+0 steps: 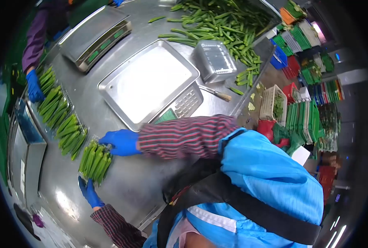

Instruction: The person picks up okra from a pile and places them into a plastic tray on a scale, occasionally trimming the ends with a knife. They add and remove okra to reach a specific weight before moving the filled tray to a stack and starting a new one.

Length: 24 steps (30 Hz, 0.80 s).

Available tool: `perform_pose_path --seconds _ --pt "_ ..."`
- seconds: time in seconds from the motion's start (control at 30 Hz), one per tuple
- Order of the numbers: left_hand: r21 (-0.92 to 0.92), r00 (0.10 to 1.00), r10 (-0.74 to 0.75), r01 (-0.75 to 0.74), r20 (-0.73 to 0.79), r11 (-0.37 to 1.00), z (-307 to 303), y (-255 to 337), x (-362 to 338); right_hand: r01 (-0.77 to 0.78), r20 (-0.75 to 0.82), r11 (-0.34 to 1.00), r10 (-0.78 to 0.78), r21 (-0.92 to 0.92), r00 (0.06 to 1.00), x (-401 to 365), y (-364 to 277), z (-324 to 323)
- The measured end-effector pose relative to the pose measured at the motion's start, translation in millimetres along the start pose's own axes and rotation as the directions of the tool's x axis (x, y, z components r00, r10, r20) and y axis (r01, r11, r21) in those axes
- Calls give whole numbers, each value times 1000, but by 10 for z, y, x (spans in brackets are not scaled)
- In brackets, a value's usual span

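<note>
A pack of green okra (95, 163) lies on the metal table at the end of a slanting row of okra packs (56, 106). My right hand (120, 142), in a blue glove, has its fingers closed on the pack's upper edge. At the opposite end, my left hand (91, 193), also blue-gloved, touches the pack's lower edge with fingers apart. Both sleeves are striped. A scale with a bright steel pan (149, 80) stands above my right forearm, and a stack of clear trays (215, 60) stands beside it.
Loose okra (229, 29) is heaped at the upper right of the table. A brush (219, 95) lies near the trays. A co-worker's gloved hand (34, 87) touches the far end of the row. More scales (95, 37) stand around. Crates (301, 120) are stacked at the right.
</note>
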<state>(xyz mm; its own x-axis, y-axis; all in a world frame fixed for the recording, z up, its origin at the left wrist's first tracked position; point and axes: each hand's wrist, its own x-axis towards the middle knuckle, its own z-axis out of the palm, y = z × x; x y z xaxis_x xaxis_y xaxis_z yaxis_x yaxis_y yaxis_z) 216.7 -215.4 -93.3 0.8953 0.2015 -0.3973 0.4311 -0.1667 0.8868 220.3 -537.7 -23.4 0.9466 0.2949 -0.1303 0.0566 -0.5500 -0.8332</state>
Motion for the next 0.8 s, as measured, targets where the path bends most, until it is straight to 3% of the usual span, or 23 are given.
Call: perform_pose_path --seconds 0.03,0.1,0.13,0.17,0.2,0.23,0.27,0.3,0.33,0.4,0.47,0.53,0.57,0.63,0.7,0.73,0.8 --pt "45 1000 -1 2 -22 999 -12 0 -3 75 -5 991 -75 107 997 -261 -17 -252" --pt "119 998 68 -67 -3 991 -128 -96 57 75 -181 993 -57 94 982 -800 117 -675" --pt "188 991 130 -130 10 973 -133 -106 68 -56 -217 992 81 117 973 -1085 231 -960" --pt "268 989 148 -140 -11 953 -80 -44 38 73 -326 997 -77 -25 942 -1167 353 -967" --pt "267 988 157 -148 -10 952 1 108 -80 -45 -468 997 70 66 881 -1617 667 -1469" --pt "304 970 240 -217 -41 928 101 313 -276 14 -607 999 14 41 794 -1832 1162 -1685" --pt "343 944 323 -282 -68 896 215 456 -410 -217 -676 969 83 -117 732 -2074 1271 -1997" --pt "345 941 331 -289 -68 893 333 527 -456 -276 -718 957 128 -92 684 -2340 1497 -2252" --pt "270 937 349 -334 -7 903 465 598 -489 -414 -734 831 11 -371 679 -2533 1762 -2479" --pt "196 925 376 -378 47 905 811 770 -585 -477 -639 670 4 -569 769 -2787 1918 -2780" --pt "154 846 486 -522 220 839 1301 978 -722 -443 -404 600 209 -667 891 -2916 2379 -2894" --pt "188 819 492 -555 295 810 1863 1272 -1025 -335 -364 543 57 -770 930 -2954 2370 -2873" --pt "198 826 490 -549 280 812 2120 1335 -1095 -287 -273 471 99 -834 957 -2958 2459 -2919" --pt "165 845 377 -463 380 871 2628 1426 -1226 -185 -255 523 -65 -832 965 -2934 2567 -2995" --pt "87 808 373 -458 456 885 3167 1538 -1385 -76 -240 597 -200 -799 950 -2899 2729 -3058" --pt "84 783 380 -477 492 875 3429 1562 -1404 -94 -218 632 -122 -769 968 -2873 2660 -3119" --pt "33 711 422 -529 563 848 3946 1641 -1502 -56 -269 725 -182 -687 946 -2846 2669 -3148"
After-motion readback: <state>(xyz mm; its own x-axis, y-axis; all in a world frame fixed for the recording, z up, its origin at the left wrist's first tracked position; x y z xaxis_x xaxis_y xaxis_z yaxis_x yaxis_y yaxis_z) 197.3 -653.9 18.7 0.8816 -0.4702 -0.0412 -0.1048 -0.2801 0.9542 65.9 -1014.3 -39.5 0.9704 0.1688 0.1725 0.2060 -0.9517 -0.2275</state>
